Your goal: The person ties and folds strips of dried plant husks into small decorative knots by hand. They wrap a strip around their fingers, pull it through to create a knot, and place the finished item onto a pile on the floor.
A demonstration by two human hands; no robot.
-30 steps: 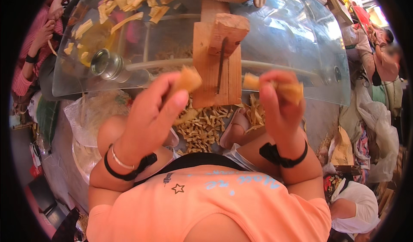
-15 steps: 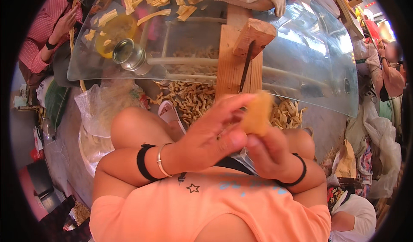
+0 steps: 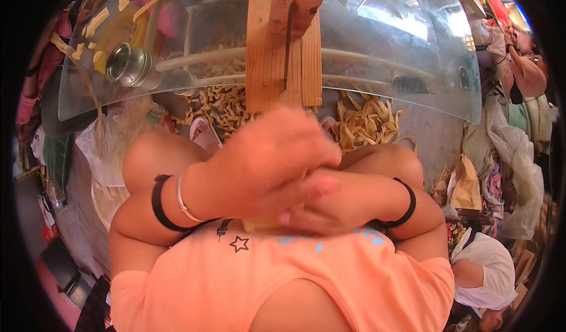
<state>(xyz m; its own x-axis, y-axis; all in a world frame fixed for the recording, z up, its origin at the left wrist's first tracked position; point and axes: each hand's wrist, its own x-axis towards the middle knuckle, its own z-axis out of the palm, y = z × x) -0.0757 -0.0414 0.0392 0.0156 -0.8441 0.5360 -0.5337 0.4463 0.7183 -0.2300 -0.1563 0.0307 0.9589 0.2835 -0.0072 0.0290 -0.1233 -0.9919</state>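
Left hand [image 3: 274,152]: blurred; can't say whether its grip is closed.
Right hand [image 3: 342,205]: partly covered; grip equally unclear.
Yellow piece [image 3: 257,223]: beneath the hands, mostly hidden.
Block [image 3: 308,3]: cut off at top.

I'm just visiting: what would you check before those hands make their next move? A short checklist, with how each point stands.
1. Hands together: ok; left hand overlaps right hand in this view.
2. Yellowish piece firmly gripped: cannot tell; the hands hide most of it.
3. Wooden block on the wooden board: ok.
4. Left hand clear of the dark bar: cannot tell; depth is unclear.
5. Floor clear by the sandals: not ok; curled strips lie nearby.
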